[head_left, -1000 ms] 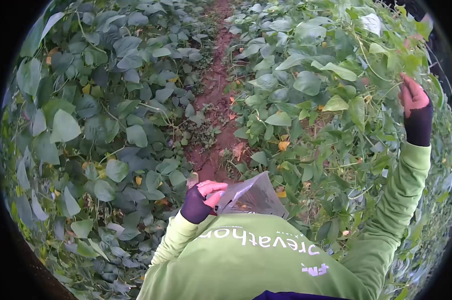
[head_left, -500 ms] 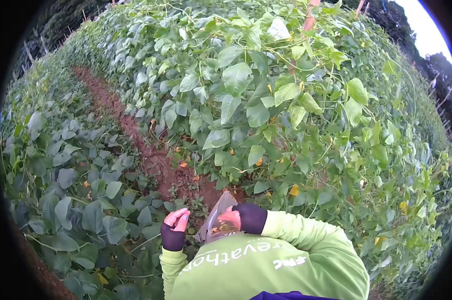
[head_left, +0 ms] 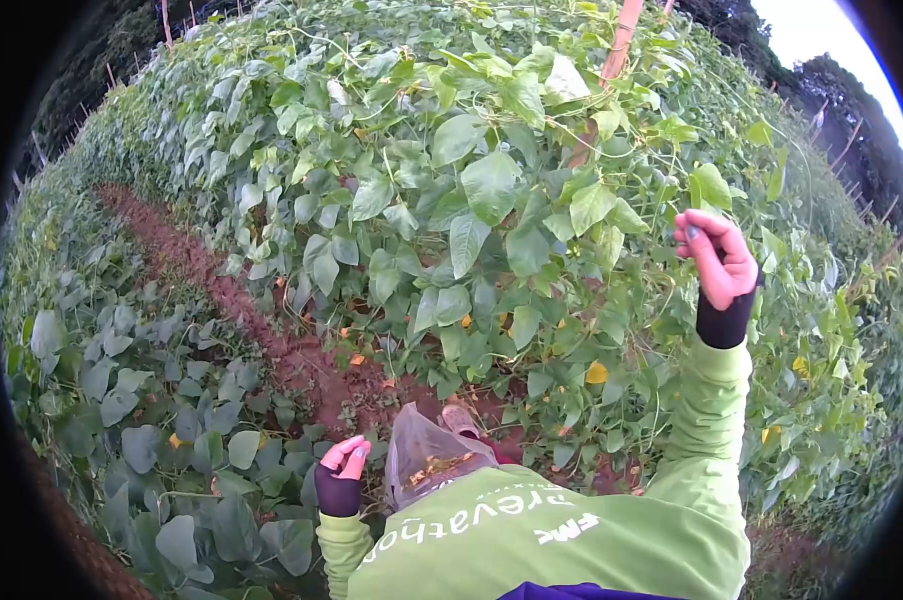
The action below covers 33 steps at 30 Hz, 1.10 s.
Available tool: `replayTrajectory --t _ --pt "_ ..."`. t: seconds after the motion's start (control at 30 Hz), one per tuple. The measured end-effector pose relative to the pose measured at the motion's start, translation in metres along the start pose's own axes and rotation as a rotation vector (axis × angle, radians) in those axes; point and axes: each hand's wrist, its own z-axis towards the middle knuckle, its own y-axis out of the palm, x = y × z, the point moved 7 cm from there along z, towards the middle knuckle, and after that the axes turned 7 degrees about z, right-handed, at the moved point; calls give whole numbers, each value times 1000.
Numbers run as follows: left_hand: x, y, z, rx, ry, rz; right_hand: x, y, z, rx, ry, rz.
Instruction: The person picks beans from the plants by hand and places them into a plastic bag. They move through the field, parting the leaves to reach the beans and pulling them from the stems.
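Observation:
My right hand point(head_left: 720, 262), in a dark fingerless glove, is raised at the right, in front of the climbing vine's leaves point(head_left: 710, 186). Its fingers are loosely bent and a little apart, with nothing visible in them. Low at the left, my left hand point(head_left: 344, 472) keeps thumb and fingertips together; anything between them is too small to make out. Beside it, against my green shirt point(head_left: 512, 530), hangs a translucent plastic bag point(head_left: 412, 450) with its mouth open. Yellow-brown pieces point(head_left: 440, 466), perhaps dry pods, lie inside.
Dense leafy vines point(head_left: 452, 240) rise ahead on wooden stakes point(head_left: 622, 42). A reddish dirt path point(head_left: 212, 290) runs away to the upper left, with low bean-like plants point(head_left: 142, 400) along its left side. One shoe point(head_left: 459, 418) shows beyond the bag.
My right hand has come out of the bag and swung up and right to the vines. The left hand stays low beside the bag, shifted slightly. My view has turned a little.

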Motion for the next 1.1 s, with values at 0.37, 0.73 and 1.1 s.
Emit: replayTrajectory --t 0.37,0.73,1.1 --pt "43 11 182 206 234 107 176 249 -56 -998 629 717" --pt "53 -6 429 290 167 -548 228 385 45 -1073 673 703" --pt "80 10 562 -172 -157 -852 195 435 -4 -651 682 682"
